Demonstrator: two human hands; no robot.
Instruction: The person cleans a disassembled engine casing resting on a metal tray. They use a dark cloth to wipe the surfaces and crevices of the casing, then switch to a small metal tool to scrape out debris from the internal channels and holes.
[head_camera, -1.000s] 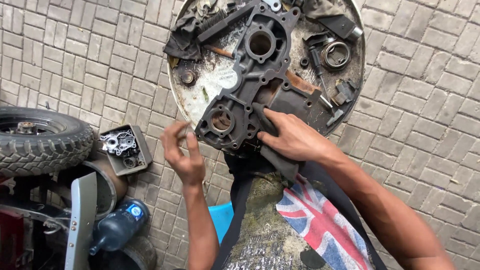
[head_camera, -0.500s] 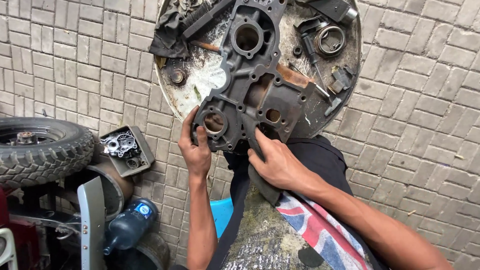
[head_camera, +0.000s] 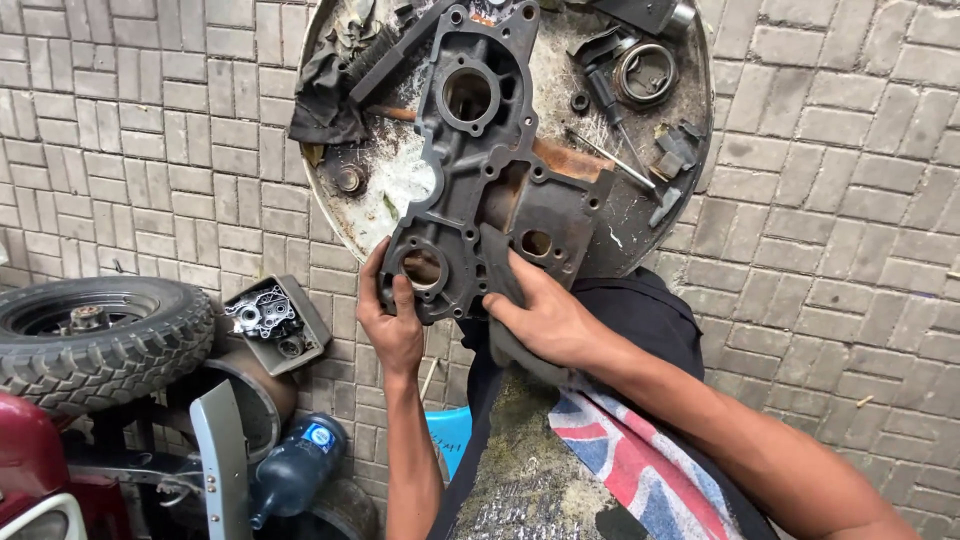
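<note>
Gripping the lower edge of the dark engine casing (head_camera: 480, 190), the left hand (head_camera: 392, 325) has come onto it since a second ago, fingers curled round the bearing hole at 7 o'clock. Right hand (head_camera: 545, 318) presses a grey rag (head_camera: 500, 265) on the casing at 5 o'clock. Casing now steadied, lying on the round metal tray (head_camera: 640, 215); loose ring (head_camera: 640, 72) at 2 o'clock.

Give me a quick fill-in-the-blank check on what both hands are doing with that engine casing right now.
1. The left hand grips the dark engine casing at its ____ corner.
2. The right hand presses a dark ____ against the casing.
3. The casing rests on a round, rusty metal ____.
4. A knobby ____ lies at the far left on the paving.

Missing words: lower-left; rag; tray; tyre
</note>
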